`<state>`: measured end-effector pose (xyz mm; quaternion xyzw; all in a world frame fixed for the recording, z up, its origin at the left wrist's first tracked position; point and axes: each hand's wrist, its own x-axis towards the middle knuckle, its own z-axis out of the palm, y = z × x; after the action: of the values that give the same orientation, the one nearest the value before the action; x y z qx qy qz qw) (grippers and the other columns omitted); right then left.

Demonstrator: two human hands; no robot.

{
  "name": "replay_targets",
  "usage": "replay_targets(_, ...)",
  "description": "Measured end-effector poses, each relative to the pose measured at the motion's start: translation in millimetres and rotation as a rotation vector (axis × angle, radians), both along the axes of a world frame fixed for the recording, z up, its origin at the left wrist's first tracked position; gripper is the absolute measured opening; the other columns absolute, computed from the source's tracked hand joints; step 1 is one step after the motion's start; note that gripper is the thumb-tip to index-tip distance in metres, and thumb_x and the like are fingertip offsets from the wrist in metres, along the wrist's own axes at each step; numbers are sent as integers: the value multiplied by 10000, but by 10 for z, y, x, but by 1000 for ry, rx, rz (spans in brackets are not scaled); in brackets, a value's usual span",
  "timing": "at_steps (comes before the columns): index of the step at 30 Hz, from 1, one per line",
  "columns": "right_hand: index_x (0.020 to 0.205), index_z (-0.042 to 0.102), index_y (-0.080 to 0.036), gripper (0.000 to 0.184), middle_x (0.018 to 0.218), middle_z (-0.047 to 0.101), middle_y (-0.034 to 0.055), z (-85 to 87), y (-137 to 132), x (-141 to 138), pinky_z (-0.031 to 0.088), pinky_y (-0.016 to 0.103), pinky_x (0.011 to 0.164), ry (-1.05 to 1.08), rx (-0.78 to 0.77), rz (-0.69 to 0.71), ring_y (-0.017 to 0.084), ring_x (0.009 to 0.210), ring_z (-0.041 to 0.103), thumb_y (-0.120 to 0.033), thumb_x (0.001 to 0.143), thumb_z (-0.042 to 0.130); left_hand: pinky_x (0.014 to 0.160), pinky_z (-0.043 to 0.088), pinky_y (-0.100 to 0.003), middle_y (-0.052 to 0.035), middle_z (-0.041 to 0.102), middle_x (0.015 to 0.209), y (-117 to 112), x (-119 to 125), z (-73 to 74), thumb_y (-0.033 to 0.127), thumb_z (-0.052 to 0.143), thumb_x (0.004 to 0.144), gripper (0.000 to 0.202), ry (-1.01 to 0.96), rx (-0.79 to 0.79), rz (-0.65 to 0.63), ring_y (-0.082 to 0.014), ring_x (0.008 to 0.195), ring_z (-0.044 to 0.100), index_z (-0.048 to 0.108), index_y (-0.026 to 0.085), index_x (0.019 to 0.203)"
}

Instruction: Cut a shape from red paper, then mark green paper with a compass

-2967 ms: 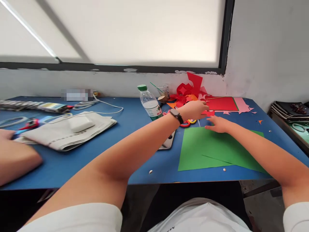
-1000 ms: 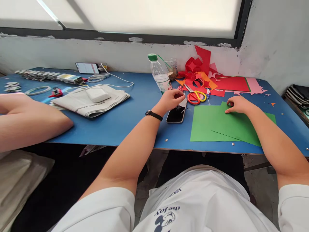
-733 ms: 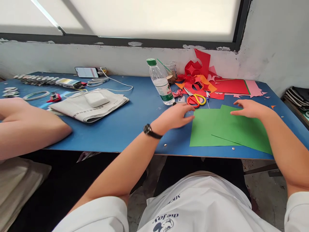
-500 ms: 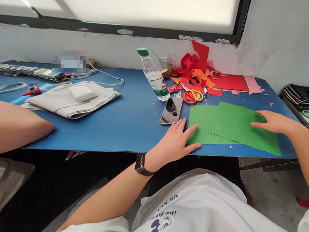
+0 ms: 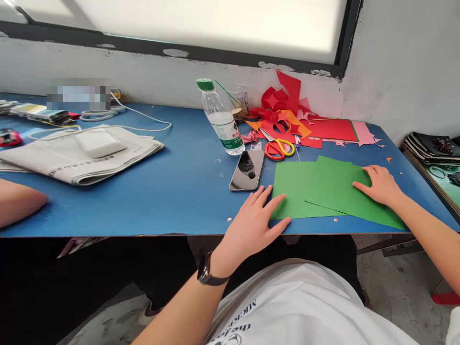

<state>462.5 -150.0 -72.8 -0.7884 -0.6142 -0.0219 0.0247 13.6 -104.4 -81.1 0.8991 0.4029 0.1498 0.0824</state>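
Two overlapping green paper sheets (image 5: pixel 316 189) lie on the blue table (image 5: pixel 179 187) near its front edge. My left hand (image 5: pixel 257 223) rests flat at the table's front edge, fingers spread, fingertips touching the left corner of the green paper. My right hand (image 5: pixel 379 184) lies flat on the right part of the upper green sheet, fingers out. A black phone (image 5: pixel 247 169) lies just beyond my left hand. Red and yellow scissors (image 5: pixel 277 146) lie behind the paper.
A water bottle (image 5: pixel 220 120) stands behind the phone. Red, orange and pink paper scraps (image 5: pixel 305 122) pile up at the back wall. Folded newspaper (image 5: pixel 79 153) with a white case lies at the left. Another person's arm (image 5: pixel 19 203) rests at the left edge.
My left hand came back from the phone to the front left corner of the green paper. My right hand slid right along the sheet. The view shifted slightly right.
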Motion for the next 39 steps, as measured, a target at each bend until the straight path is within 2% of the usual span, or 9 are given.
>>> replay_targets(2, 1515, 588, -133, 948, 1517, 603, 313, 41, 60, 123, 500, 647, 1154, -44, 12, -140, 515, 1427, 537, -895, 962, 483, 1323, 442, -666, -199, 523, 1737, -4, -3, -13, 658, 566, 1046, 665, -12, 18, 0, -449, 1663, 430, 661, 262, 1573)
replay_targets(4, 1420, 624, -122, 917, 1438, 623, 323, 63, 87, 252, 516, 637, 1104, -77, 23, -212, 516, 1366, 563, -901, 957, 485, 1325, 441, -665, -210, 530, 1727, -5, -1, -18, 651, 556, 1049, 654, -6, 24, -4, -453, 1659, 434, 679, 250, 1552)
replay_targets(8, 1192, 672, -168, 682, 1245, 699, 252, 44, 92, 378, 534, 566, 1058, -76, 45, -188, 441, 1206, 635, -800, 1001, 505, 1335, 425, -670, -216, 530, 1724, -3, 12, -14, 643, 560, 1045, 632, -3, 24, -2, -462, 1657, 432, 715, 239, 1505)
replay_targets(11, 1124, 671, -191, 598, 1163, 716, 221, 6, 85, 355, 543, 533, 1016, -68, 83, -147, 413, 1135, 645, -749, 1029, 477, 1336, 434, -657, -183, 549, 1716, -4, 19, -14, 630, 585, 1036, 603, -27, 28, 5, -449, 1650, 447, 714, 264, 1496)
replay_targets(19, 1232, 683, -160, 676, 1269, 701, 275, -37, 80, 339, 530, 600, 1066, -59, 143, -185, 476, 1247, 613, -754, 1027, 432, 1352, 418, -646, -184, 551, 1715, -22, 33, 9, 612, 602, 1037, 587, -8, 22, 22, -441, 1649, 452, 728, 252, 1483)
replay_targets(24, 1334, 658, -77, 783, 1287, 688, 325, -64, 79, 363, 518, 608, 1081, -62, 163, -240, 503, 1250, 628, -749, 1032, 393, 1344, 421, -659, -224, 545, 1707, -46, 37, 42, 594, 586, 1051, 596, 11, 18, 19, -462, 1648, 446, 730, 215, 1488)
replay_targets(30, 1399, 652, 14, 940, 1293, 674, 392, -31, 56, 320, 532, 639, 1047, -96, 170, -342, 554, 1247, 638, -786, 1036, 317, 1346, 431, -642, -194, 559, 1704, -58, 37, 50, 602, 599, 1043, 580, -3, 25, 24, -446, 1643, 459, 730, 242, 1478)
replay_targets(34, 1415, 637, 79, 912, 1272, 680, 427, 18, 56, 262, 521, 648, 1064, -77, 167, -362, 567, 1244, 642, -702, 1054, 333, 1352, 423, -640, -216, 553, 1702, -55, 45, 53, 584, 597, 1047, 590, 12, 18, 24, -463, 1644, 451, 738, 211, 1482)
replay_targets(39, 1405, 640, 88, 844, 1281, 682, 426, 32, 67, 216, 534, 628, 1044, -83, 163, -388, 552, 1247, 644, -642, 1059, 397, 1338, 435, -652, -224, 559, 1694, -54, 52, 49, 575, 609, 1049, 588, 11, 28, 20, -475, 1634, 461, 746, 196, 1478)
